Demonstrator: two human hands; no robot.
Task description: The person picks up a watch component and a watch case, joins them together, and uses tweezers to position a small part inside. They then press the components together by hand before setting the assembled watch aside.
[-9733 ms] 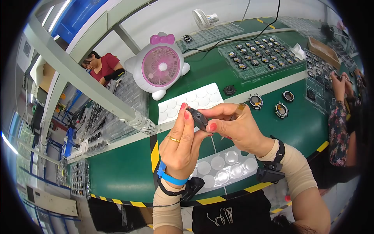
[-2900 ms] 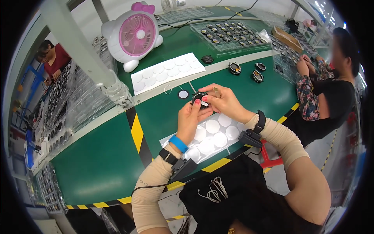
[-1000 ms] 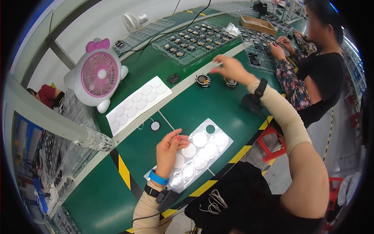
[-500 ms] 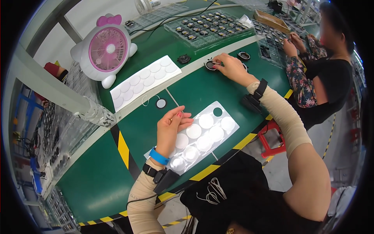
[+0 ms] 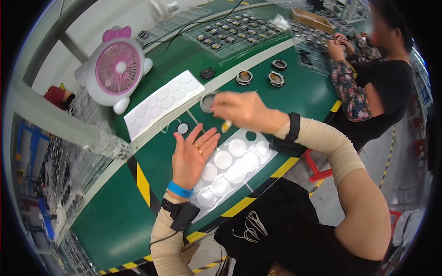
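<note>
My right hand (image 5: 246, 110), somewhat blurred, pinches a round watch-case-like ring (image 5: 206, 103) with a greyish disc inside. A small yellow-tipped piece (image 5: 225, 126) hangs below the fingers; whether it joins the ring I cannot tell. Just below and left, my left hand (image 5: 189, 154) is open, palm up with fingers spread, holding nothing. Under and beside it lies a clear sheet of round white stickers (image 5: 223, 159) with one vacant spot showing green. A small black round piece with a white face (image 5: 183, 128) rests above my left fingertips.
Several similar round cases (image 5: 244, 77) lie farther right, near a black round part (image 5: 207, 73). A white sheet of round pads (image 5: 159, 103) lies at left, beside a pink-and-white fan (image 5: 119, 66). Trays of parts (image 5: 235, 34) stand behind. A co-worker (image 5: 384, 69) sits at right.
My right hand has moved left and nearer from the cases, bringing the ring toward my left hand. My left hand has turned palm up and spread its fingers. The view has shifted slightly.
</note>
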